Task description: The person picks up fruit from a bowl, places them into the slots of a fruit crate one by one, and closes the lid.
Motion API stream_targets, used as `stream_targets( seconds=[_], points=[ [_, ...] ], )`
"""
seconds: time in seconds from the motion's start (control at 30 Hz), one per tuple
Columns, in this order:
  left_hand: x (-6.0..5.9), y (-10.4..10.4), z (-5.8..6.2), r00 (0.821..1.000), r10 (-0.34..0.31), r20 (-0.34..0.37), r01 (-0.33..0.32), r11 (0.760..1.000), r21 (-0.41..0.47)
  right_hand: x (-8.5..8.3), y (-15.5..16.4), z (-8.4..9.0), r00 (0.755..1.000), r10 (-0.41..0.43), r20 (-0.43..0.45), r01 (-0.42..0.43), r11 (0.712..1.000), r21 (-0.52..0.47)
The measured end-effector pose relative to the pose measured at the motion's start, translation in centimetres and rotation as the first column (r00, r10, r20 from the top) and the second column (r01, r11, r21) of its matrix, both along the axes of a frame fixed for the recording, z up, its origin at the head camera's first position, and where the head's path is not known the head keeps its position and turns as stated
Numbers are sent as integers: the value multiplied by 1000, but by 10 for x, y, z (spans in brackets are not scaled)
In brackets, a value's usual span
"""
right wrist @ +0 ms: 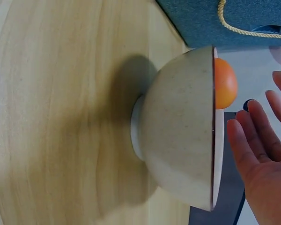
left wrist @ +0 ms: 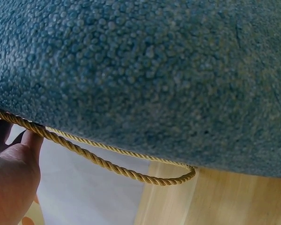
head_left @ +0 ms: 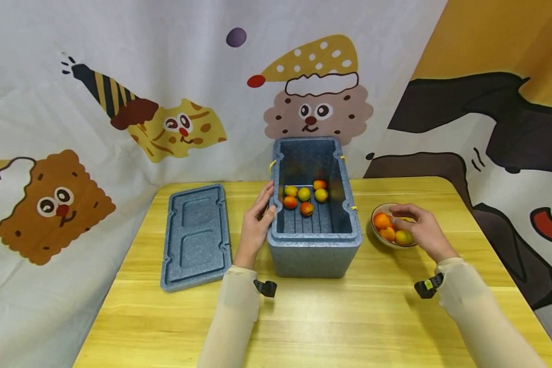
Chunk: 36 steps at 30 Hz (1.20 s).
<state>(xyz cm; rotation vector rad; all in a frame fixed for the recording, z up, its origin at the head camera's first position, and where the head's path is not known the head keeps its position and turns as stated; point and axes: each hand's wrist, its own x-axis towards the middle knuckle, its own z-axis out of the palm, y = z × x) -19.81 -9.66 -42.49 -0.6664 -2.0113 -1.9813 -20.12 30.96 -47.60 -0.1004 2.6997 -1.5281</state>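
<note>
The bowl [head_left: 376, 217] sits on the yellow wooden table [head_left: 313, 317], just to the right of the blue foam box [head_left: 314, 250], and it holds several orange and yellow-green fruits [head_left: 383, 221] heaped above its rim. Your right hand [head_left: 418, 227] is over the bowl from its right side, fingers loosely bent and spread above the fruit; from the head view you cannot tell whether any fingertip is actually touching a fruit, and the right wrist view shows your fingers [right wrist: 253, 140] straight and slightly apart beside the rim with nothing gripped, one orange fruit [right wrist: 225, 83] poking up past the edge of the pale bowl [right wrist: 178, 131]. Your left hand [head_left: 256, 222] lies flat against the left outer wall of the box near its top edge, fingers extended and together, pressing on the foam rather than curling round anything. In the left wrist view the pebbled blue wall [left wrist: 154, 70] fills most of the frame, with a yellow rope handle [left wrist: 112, 164] hanging off it and your palm [left wrist: 11, 183] at the lower left. Inside the open box, six small fruits [head_left: 305, 197] lie grouped toward the far end of its ribbed floor. The box's lid [head_left: 195, 236] lies flat on the table to the left of your left hand, inner side up, apart from the box. Behind the table hangs a cartoon-printed cloth backdrop [head_left: 119, 102].
</note>
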Motion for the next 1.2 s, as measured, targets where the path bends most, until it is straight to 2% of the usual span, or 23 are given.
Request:
stream_targets(
  seconds=[0.27, 0.47, 0.7, 1.2],
  points=[
    [1, 1, -2, 1000, -2, -3, 2, 1000, 6, -1, -1, -9, 998, 64, 19, -64, 998, 7],
    [1, 2, -2, 1000, -5, -2, 5, 1000, 11, -4, -6, -13, 992, 115, -45, -111, 990, 85],
    [0, 0, -1, 1000, -2, 2, 2, 1000, 13, -10, -14, -19, 993, 99, -71, -88, 986, 142],
    [0, 0, 0, 1000, -12, 6, 12, 1000, 15, -14, -15, -23, 996, 71, -49, -64, 988, 143]
  ],
)
